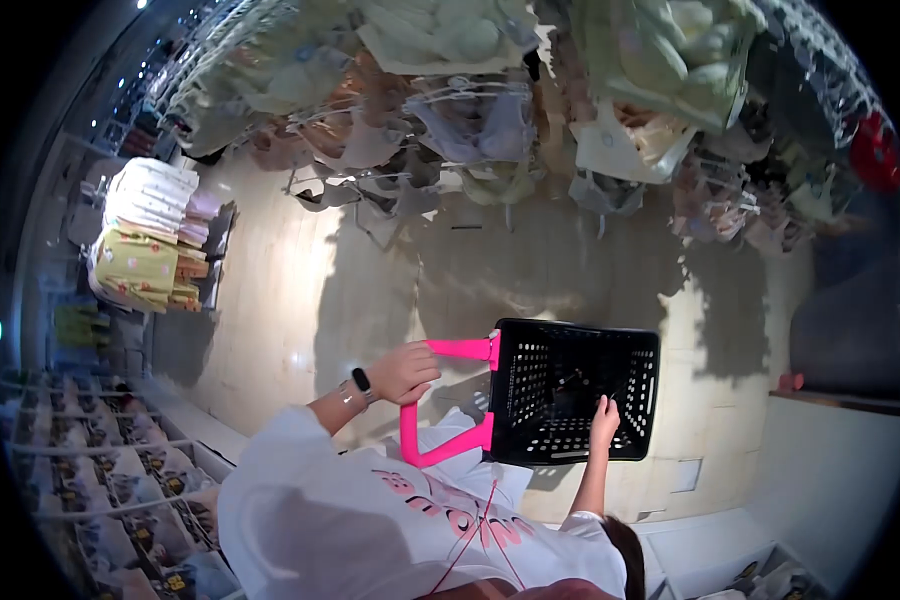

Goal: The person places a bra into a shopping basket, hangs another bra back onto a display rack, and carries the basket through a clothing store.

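A black shopping basket (651,395) with perforated sides hangs tilted in front of my body, its opening turned up toward me. My left hand (402,372), with a dark band on the wrist, is wrapped round the basket's bright pink handle (407,432). Over the near right part of the basket's opening is my right hand (605,415), its fingers drawn together. Something thin and dark may stick out from its fingertips, too small to name. The inside of the basket is dark, and a few small light marks show there, which I cannot identify.
Racks of hanging bras (480,125) span the far side. At left stands a rack of folded or hung pajamas (135,262). Divided bins of packaged goods (110,480) are at lower left, and a white counter (830,470) stands at right. Pale floor (270,300) lies between.
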Action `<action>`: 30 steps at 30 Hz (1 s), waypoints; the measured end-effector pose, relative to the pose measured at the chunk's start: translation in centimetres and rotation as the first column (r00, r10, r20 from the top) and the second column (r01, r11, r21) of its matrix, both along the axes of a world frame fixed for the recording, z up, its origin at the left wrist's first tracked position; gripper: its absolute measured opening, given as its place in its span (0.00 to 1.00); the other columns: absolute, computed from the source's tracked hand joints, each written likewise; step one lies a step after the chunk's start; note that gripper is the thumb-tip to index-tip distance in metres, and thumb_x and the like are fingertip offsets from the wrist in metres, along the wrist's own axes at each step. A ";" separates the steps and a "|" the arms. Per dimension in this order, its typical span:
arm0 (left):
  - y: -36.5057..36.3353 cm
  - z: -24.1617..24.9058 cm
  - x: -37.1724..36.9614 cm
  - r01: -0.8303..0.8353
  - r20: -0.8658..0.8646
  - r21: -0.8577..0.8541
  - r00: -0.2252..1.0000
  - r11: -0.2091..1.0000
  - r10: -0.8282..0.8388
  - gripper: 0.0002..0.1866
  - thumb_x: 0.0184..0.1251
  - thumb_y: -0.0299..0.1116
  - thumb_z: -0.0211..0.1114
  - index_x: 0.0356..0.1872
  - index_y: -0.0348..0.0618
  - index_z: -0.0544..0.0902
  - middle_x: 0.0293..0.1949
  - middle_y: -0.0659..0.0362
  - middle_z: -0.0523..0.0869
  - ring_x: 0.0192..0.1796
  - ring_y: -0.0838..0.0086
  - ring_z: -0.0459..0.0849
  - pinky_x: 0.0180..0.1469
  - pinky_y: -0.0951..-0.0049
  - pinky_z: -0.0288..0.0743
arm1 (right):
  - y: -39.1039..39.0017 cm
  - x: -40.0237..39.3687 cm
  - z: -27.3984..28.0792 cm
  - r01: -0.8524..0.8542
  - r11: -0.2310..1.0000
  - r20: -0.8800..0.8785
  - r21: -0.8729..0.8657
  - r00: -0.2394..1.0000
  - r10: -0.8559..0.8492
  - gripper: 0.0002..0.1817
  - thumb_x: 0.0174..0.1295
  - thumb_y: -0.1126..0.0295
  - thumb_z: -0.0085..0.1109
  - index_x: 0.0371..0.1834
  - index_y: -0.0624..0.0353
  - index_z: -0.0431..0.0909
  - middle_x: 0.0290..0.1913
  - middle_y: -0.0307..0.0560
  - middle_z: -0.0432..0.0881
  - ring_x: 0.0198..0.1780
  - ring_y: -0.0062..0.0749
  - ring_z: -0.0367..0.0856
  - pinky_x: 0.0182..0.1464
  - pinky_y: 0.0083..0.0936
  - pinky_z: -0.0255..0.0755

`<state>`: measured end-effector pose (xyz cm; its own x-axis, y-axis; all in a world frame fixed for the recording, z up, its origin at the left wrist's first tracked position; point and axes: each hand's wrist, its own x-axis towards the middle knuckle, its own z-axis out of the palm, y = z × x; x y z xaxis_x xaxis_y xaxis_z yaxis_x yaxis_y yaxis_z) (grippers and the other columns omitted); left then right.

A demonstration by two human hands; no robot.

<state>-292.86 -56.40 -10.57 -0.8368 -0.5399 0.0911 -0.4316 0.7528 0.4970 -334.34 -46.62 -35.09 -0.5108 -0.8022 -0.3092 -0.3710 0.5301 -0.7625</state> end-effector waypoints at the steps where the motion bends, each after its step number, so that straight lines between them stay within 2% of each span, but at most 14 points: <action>1: 0.0 0.2 -0.6 0.000 -0.068 -0.015 0.998 1.000 -0.001 0.10 0.49 0.31 0.57 0.33 0.39 0.75 0.30 0.53 0.73 0.38 0.55 0.73 0.48 0.56 0.69 | 0.5 0.0 2.5 -0.001 1.000 0.014 -0.030 1.000 0.002 0.20 0.70 0.58 0.49 0.32 0.68 0.77 0.28 0.56 0.81 0.31 0.43 0.79 0.37 0.35 0.70; 4: -0.1 -0.2 -1.5 0.005 -0.138 -0.051 0.990 0.999 -0.012 0.08 0.49 0.31 0.57 0.31 0.40 0.75 0.30 0.53 0.74 0.38 0.56 0.74 0.48 0.56 0.69 | 2.4 -0.3 9.2 0.025 0.997 0.009 -0.078 1.000 -0.024 0.22 0.70 0.58 0.49 0.27 0.66 0.78 0.25 0.54 0.80 0.27 0.38 0.77 0.34 0.32 0.69; 6: 0.5 0.8 -2.6 -0.009 -0.119 -0.069 0.993 0.998 0.000 0.06 0.50 0.30 0.58 0.29 0.41 0.75 0.30 0.53 0.75 0.37 0.57 0.74 0.46 0.57 0.69 | 3.5 -0.1 12.8 0.101 0.983 -0.006 -0.154 0.995 -0.103 0.22 0.71 0.58 0.49 0.23 0.63 0.76 0.15 0.38 0.67 0.19 0.22 0.64 0.25 0.25 0.59; 9: 2.0 1.5 -5.0 -0.045 -0.160 -0.085 0.987 0.995 0.031 0.06 0.54 0.33 0.59 0.29 0.42 0.75 0.28 0.53 0.76 0.35 0.58 0.75 0.44 0.59 0.70 | 5.3 -0.9 17.3 0.209 0.956 0.292 -0.205 0.945 -0.144 0.21 0.72 0.59 0.49 0.21 0.58 0.74 0.12 0.27 0.59 0.13 0.12 0.54 0.16 0.15 0.44; 12: 2.8 2.2 -7.5 -0.090 -0.152 -0.080 0.985 0.993 0.077 0.07 0.55 0.36 0.60 0.28 0.44 0.77 0.26 0.55 0.78 0.34 0.60 0.77 0.43 0.60 0.70 | 6.4 0.1 22.0 0.243 0.936 0.334 -0.255 0.931 -0.151 0.20 0.71 0.59 0.50 0.22 0.59 0.76 0.12 0.28 0.61 0.13 0.12 0.56 0.16 0.16 0.46; 15: 3.8 2.9 -8.0 -0.144 -0.016 -0.023 0.989 0.989 0.144 0.08 0.53 0.39 0.62 0.24 0.47 0.81 0.22 0.59 0.81 0.31 0.62 0.80 0.40 0.61 0.71 | 7.4 2.7 23.3 0.094 0.943 0.188 -0.320 0.982 -0.034 0.17 0.69 0.62 0.53 0.26 0.61 0.81 0.12 0.28 0.63 0.14 0.12 0.58 0.17 0.17 0.50; 18: 4.9 2.6 -7.4 -0.204 -0.109 0.015 0.973 0.979 0.204 0.07 0.54 0.38 0.62 0.24 0.49 0.84 0.23 0.58 0.82 0.31 0.62 0.82 0.40 0.61 0.71 | 8.1 7.6 25.5 0.086 0.965 0.316 -0.247 0.949 -0.004 0.14 0.68 0.62 0.55 0.30 0.60 0.82 0.15 0.30 0.67 0.16 0.13 0.62 0.19 0.16 0.54; 20: 5.2 3.7 -7.3 -0.218 -0.145 0.171 0.959 0.961 0.243 0.09 0.59 0.37 0.61 0.30 0.44 0.85 0.27 0.56 0.85 0.31 0.62 0.84 0.37 0.61 0.75 | 8.9 9.4 25.7 -0.058 0.983 0.376 -0.177 0.918 0.122 0.14 0.68 0.62 0.55 0.31 0.60 0.82 0.17 0.31 0.70 0.19 0.14 0.64 0.20 0.16 0.56; 22: 5.1 10.5 -8.2 -0.171 -0.257 0.532 0.901 0.829 0.351 0.12 0.66 0.35 0.60 0.32 0.36 0.83 0.27 0.57 0.85 0.29 0.75 0.83 0.34 0.73 0.76 | 9.1 10.4 25.9 -0.103 0.987 0.405 -0.126 0.903 0.146 0.14 0.67 0.61 0.56 0.30 0.60 0.82 0.18 0.32 0.71 0.20 0.14 0.66 0.21 0.16 0.57; 24: 4.7 20.3 -8.5 -0.020 -0.433 0.600 0.832 0.800 0.346 0.11 0.68 0.35 0.59 0.39 0.36 0.82 0.32 0.59 0.86 0.34 0.79 0.82 0.33 0.76 0.75 | 8.5 10.7 27.0 -0.056 0.981 0.321 -0.185 0.940 0.114 0.16 0.67 0.61 0.56 0.26 0.60 0.82 0.17 0.33 0.70 0.19 0.14 0.65 0.20 0.17 0.56; 26: 5.0 29.3 -7.4 0.130 -0.596 0.425 0.786 0.896 0.168 0.09 0.67 0.33 0.60 0.42 0.39 0.82 0.36 0.58 0.86 0.35 0.75 0.83 0.37 0.73 0.76 | 7.7 9.8 28.1 -0.032 0.984 0.389 -0.178 0.916 0.100 0.16 0.69 0.61 0.53 0.27 0.60 0.81 0.14 0.30 0.67 0.15 0.13 0.62 0.17 0.16 0.52; 27: 5.5 32.6 -6.8 0.221 -0.676 0.299 0.736 0.928 0.042 0.09 0.66 0.33 0.60 0.42 0.40 0.82 0.37 0.59 0.86 0.35 0.74 0.83 0.39 0.72 0.76 | 7.4 9.2 28.6 0.003 0.990 0.427 -0.142 0.902 0.058 0.16 0.67 0.62 0.55 0.26 0.60 0.82 0.16 0.31 0.69 0.20 0.13 0.63 0.22 0.16 0.55; 29: 6.9 39.3 -5.2 0.353 -0.711 -0.121 0.622 0.928 -0.329 0.09 0.67 0.31 0.56 0.42 0.42 0.82 0.37 0.60 0.85 0.35 0.73 0.82 0.38 0.72 0.74 | 6.7 8.9 30.3 0.014 0.986 0.329 -0.163 0.943 0.041 0.16 0.68 0.62 0.55 0.27 0.61 0.82 0.16 0.31 0.68 0.19 0.13 0.63 0.21 0.16 0.54; 30: 8.3 42.2 -4.6 0.392 -0.657 -0.193 0.630 0.900 -0.415 0.09 0.67 0.31 0.56 0.42 0.42 0.82 0.38 0.60 0.85 0.35 0.74 0.82 0.37 0.72 0.73 | 6.5 8.2 29.2 0.011 0.984 0.337 -0.180 0.940 0.051 0.16 0.68 0.62 0.55 0.27 0.61 0.82 0.16 0.31 0.69 0.19 0.13 0.63 0.21 0.15 0.54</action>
<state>-297.45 -48.07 31.68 -0.6773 -0.1506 0.7201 0.3566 0.7890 0.5004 -326.10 -40.08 -5.92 -0.3836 -0.8687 -0.3135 -0.0835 0.3707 -0.9250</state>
